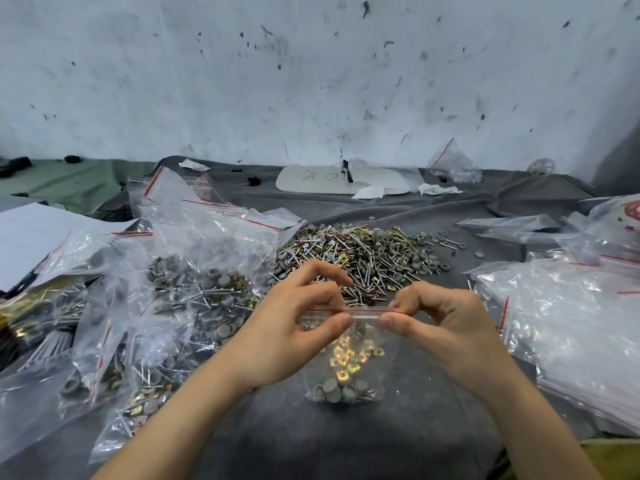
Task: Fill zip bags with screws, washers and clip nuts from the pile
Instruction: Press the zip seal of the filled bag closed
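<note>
Zip bag point(348, 362), clear, red-striped mouth: held between the two hands, its body hanging toward 6 o'clock from the fingertips; gold clip nuts at mid-height, grey washers at the bottom.
Left hand point(294, 327): thumb and curled fingers pinch the mouth's left end.
Right hand point(446, 323): pinches the right end likewise (thumb tips nearly meet).
Pile point(363, 261) of screws, washers and clip nuts: 12 o'clock of the hands, on the grey cloth surface point(346, 441).
Filled bags point(207, 289): 9 o'clock.
Empty bags point(571, 306): 3 o'clock.
</note>
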### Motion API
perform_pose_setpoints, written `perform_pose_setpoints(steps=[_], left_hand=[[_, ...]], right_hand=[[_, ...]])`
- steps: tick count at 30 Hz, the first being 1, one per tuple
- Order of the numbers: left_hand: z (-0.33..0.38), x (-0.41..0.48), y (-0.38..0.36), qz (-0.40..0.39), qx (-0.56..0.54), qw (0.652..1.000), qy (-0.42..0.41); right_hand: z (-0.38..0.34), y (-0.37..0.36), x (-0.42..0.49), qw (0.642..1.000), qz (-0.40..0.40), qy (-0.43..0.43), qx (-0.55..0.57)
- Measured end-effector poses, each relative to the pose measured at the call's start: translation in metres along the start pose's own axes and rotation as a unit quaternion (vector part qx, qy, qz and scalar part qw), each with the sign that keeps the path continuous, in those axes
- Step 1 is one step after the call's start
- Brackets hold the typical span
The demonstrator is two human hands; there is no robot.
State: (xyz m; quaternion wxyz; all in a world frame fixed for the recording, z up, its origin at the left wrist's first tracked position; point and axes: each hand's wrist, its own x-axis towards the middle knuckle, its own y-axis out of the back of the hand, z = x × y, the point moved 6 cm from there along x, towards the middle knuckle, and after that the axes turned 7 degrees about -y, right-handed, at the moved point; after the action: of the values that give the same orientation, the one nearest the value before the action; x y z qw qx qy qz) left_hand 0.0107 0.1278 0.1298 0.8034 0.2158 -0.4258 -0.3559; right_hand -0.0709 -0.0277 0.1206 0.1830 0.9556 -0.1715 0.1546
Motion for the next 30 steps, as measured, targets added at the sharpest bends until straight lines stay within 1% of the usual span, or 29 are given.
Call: perform_pose_setpoints(steps=[8,11,14,16,18,20,21,22,24,25,28,30], left_hand=[[-0.009,-0.008,0.013,-0.003,-0.031,1.000,-0.002],[-0.016,-0.011,0.009,0.005,-0.086,0.996,0.015],[-0.019,-0.011,0.000,0.011,-0.167,0.985,0.041],[-0.022,-0.014,-0.005,0.052,-0.221,0.971,0.070],[-0.027,-0.019,-0.015,0.104,-0.263,0.954,0.098],[-0.035,-0.026,-0.034,0.128,-0.309,0.932,0.143],[-0.040,-0.031,-0.046,0.122,-0.322,0.923,0.171],[-0.042,-0.036,-0.059,0.105,-0.317,0.922,0.194],[-0.046,-0.045,-0.076,0.068,-0.250,0.944,0.203],[-0.046,-0.048,-0.080,0.063,-0.213,0.955,0.198],[-0.044,-0.050,-0.073,0.102,-0.164,0.964,0.181],[-0.043,-0.042,-0.050,0.132,-0.139,0.966,0.176]], right_hand=[[0.005,0.013,0.001,1.000,0.005,0.014,-0.022],[0.011,0.010,0.001,1.000,0.006,0.003,-0.013],[0.019,0.012,0.000,0.998,0.021,-0.044,0.029],[0.027,0.003,-0.004,0.993,-0.012,-0.096,0.063],[0.043,-0.018,-0.011,0.981,-0.069,-0.162,0.081],[0.062,-0.033,-0.020,0.970,-0.071,-0.216,0.089],[0.069,-0.035,-0.024,0.966,-0.056,-0.235,0.095],[0.074,-0.036,-0.027,0.960,-0.037,-0.253,0.115],[0.077,-0.035,-0.030,0.947,0.001,-0.271,0.172],[0.075,-0.036,-0.030,0.942,0.014,-0.270,0.198],[0.062,-0.043,-0.026,0.940,0.009,-0.251,0.231],[0.056,-0.039,-0.022,0.945,0.006,-0.227,0.234]])
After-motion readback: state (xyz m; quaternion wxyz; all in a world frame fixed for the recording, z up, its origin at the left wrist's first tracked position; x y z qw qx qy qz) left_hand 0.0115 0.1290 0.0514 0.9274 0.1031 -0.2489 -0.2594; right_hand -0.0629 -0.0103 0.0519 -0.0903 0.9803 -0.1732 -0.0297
